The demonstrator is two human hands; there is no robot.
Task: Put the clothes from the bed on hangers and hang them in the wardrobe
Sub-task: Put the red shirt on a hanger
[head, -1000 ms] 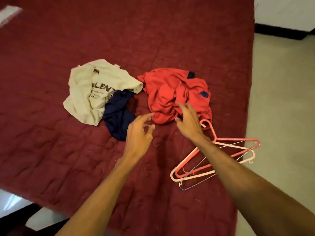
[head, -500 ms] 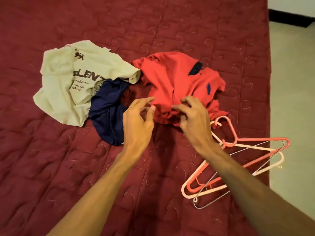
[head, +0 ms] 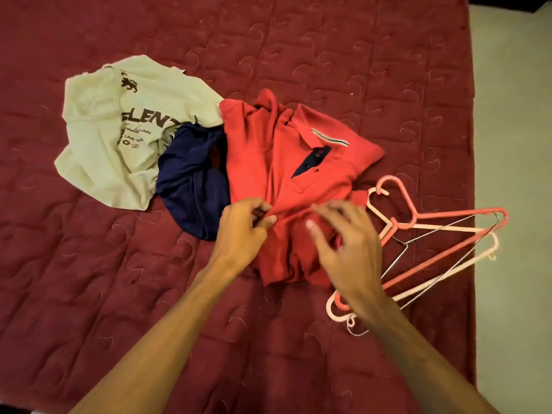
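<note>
A red polo shirt point(head: 268, 156) with a dark blue placket lies on the maroon bed point(head: 89, 279), partly spread out, collar up. My left hand point(head: 242, 228) pinches its lower hem. My right hand point(head: 343, 243) hovers over the hem with fingers spread and blurred; whether it holds cloth is unclear. Left of the red shirt lies a crumpled navy garment point(head: 191, 186), and beyond it a cream printed T-shirt point(head: 119, 130). A pile of hangers point(head: 442, 234), pink, cream and thin wire, rests just right of the red shirt, partly under my right wrist.
The bed's right edge point(head: 473, 174) runs down the frame, with pale floor point(head: 513, 174) beyond it. The hangers reach to that edge. The wardrobe is out of view.
The red shirt has been pulled open from a crumpled heap, so the collar and placket now show. My left hand has taken hold of its hem. The view moved closer over the bed.
</note>
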